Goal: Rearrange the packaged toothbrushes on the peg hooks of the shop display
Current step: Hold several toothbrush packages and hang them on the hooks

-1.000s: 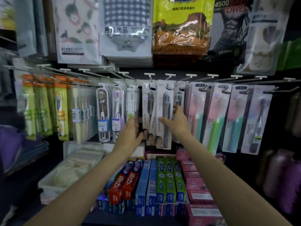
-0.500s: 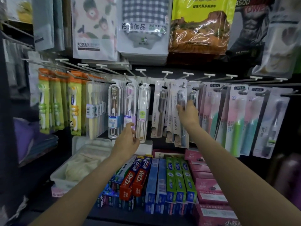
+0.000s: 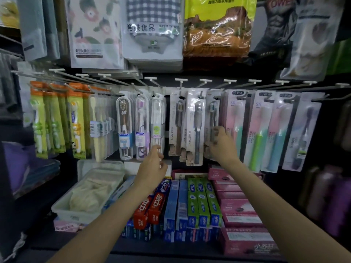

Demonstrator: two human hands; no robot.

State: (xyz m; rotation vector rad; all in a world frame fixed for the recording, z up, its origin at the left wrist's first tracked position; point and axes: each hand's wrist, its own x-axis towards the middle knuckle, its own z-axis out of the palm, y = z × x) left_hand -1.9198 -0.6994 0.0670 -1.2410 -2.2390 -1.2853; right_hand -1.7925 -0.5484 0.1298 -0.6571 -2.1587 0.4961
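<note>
Dim shop display up close from the head cam, peg hooks running across the middle, packed with carded toothbrushes. Bagged towels hanging on the row above, boxed toothpaste stacked on the shelf below, white plastic bin off to the lower left.

Right hand up against the grey toothbrush pack, third in a little cluster of grey-carded ones, fingers curled onto its lower half, thumb side toward the pink-and-green packs just beside it. Looks like a pinch on the card's lower edge, pack hanging on its hook.

Left hand lower and well apart from that pack, hovering just under the clear tube-case brushes, fingers loosely curled, holding nothing, fingertips near the bottom of the rightmost case. Can't tell if actually touching.
</note>
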